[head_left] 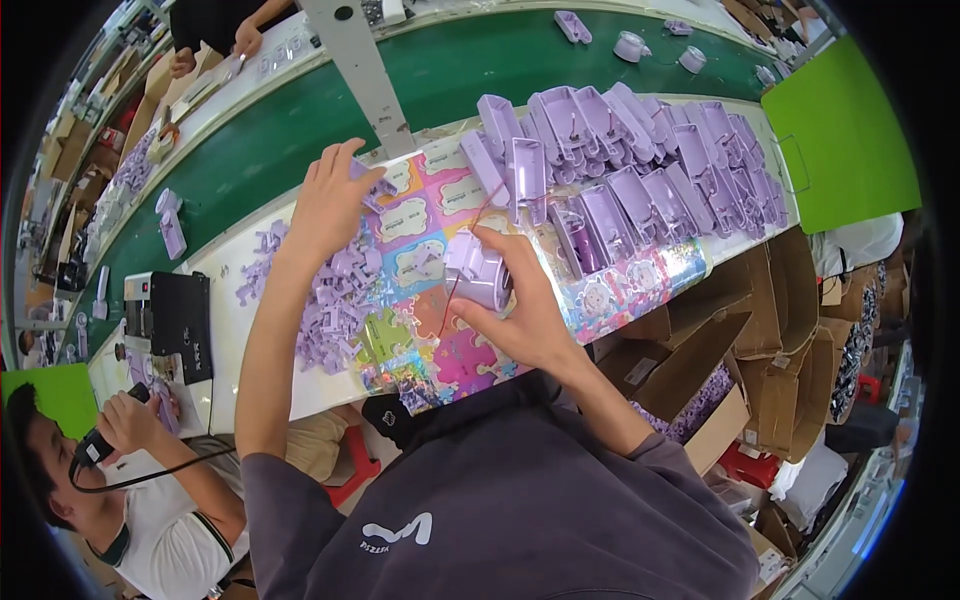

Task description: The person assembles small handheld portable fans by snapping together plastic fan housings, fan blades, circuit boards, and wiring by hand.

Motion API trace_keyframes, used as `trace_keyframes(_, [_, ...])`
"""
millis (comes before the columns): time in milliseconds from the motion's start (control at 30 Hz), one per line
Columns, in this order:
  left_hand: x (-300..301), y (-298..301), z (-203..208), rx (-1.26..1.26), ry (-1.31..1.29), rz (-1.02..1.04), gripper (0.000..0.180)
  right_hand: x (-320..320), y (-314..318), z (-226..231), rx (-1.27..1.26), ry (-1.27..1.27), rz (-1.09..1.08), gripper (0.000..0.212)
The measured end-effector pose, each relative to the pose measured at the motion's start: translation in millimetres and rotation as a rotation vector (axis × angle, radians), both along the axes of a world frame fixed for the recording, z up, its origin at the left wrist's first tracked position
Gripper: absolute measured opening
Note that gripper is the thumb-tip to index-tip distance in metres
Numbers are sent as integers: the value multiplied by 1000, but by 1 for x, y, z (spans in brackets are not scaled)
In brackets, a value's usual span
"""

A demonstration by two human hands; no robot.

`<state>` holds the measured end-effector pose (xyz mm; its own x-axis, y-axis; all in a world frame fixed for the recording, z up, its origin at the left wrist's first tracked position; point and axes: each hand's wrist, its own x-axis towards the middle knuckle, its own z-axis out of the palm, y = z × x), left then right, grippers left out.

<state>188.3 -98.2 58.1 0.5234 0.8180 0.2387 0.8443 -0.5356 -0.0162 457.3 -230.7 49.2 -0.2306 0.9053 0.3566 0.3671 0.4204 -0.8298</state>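
Note:
My right hand (525, 305) grips a round light-purple plastic housing (478, 272) between thumb and fingers. A thin red wire trails from the housing, above and below it. Farther left, my left hand (335, 205) reaches to the table's far edge. Its fingers are bent around a small purple plastic part (376, 192), partly hidden by the hand. Below that hand lies a heap of small purple plastic parts (340, 300). Under the housing is a colourful printed sheet (415, 262) spread over the table.
Rows of long purple casings (610, 205), some with red wires, fill the right of the table. A green conveyor belt (450, 75) runs beyond it. A black box-shaped device (182, 325) stands at left, near a co-worker holding a black tool (100, 440). Cardboard boxes (775, 300) stand at right.

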Motion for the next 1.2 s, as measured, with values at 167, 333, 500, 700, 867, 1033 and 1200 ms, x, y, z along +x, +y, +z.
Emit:
trace_keyframes(167, [2,20,-3,36,71,-105,54,12,1,4,-176,28,-83,76])
trace_keyframes(333, [7,12,9,-136,-108,-140,46,19,10,5,-13,-72,-157,70])
trace_keyframes(500, [35,-25,57,-404,-307,-165,52,25,25,21,146,-162,-166,69])
trace_keyframes(700, [47,-50,66,-545,-325,-143,56,27,30,34,383,-339,-102,66])
trace_keyframes(867, [48,-54,67,-766,-475,-135,56,26,26,37,427,-437,-57,70])
trace_keyframes(1033, [58,-65,78,-802,-525,-98,50,28,22,47,430,-463,-67,72])
trace_keyframes(1200, [59,-71,65,-837,-683,8,42,28,23,52,470,-478,-66,75])
